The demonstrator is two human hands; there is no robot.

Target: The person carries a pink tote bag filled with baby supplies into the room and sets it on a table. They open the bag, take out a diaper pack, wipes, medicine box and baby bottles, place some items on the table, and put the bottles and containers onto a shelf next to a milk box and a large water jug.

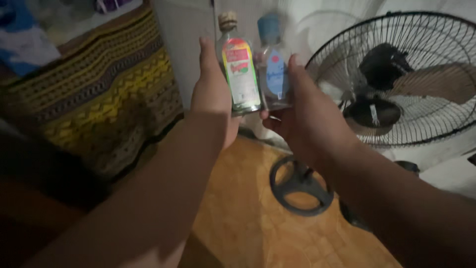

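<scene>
Up in front of the person, both bare hands were raised side by side, each with a small bottle held upright. The left hand (214, 94) was wrapped around the back of a clear glass bottle with a cork-coloured cap and a red, yellow and green label (240, 74), its fingers curled behind the glass and its palm under the base, so the grip was closed on the bottle. The right hand (307, 116) held a clear bottle with a blue cap and a pale blue label (274, 69), the thumb lying up its right side and the fingers tucked under its base; that grip too was closed on its bottle. The two bottles stood just beside each other, almost touching, with their labels facing the camera, and both were somewhat blurred.

Behind the right hand stood a pedestal fan (396, 79) with a round wire guard and dark blades, and the hand and bottle covered the guard's left edge. Its dark ring-shaped base (300, 186) rested on the orange tiled floor (248, 223), partly hidden by the right forearm. To the left, a woven cloth with yellow, brown and grey zigzag stripes (109, 94) hung over the edge of a piece of furniture, with a blue and white cloth (25, 44) lying above it. A pale wall (183, 44) rose behind the bottles.
</scene>
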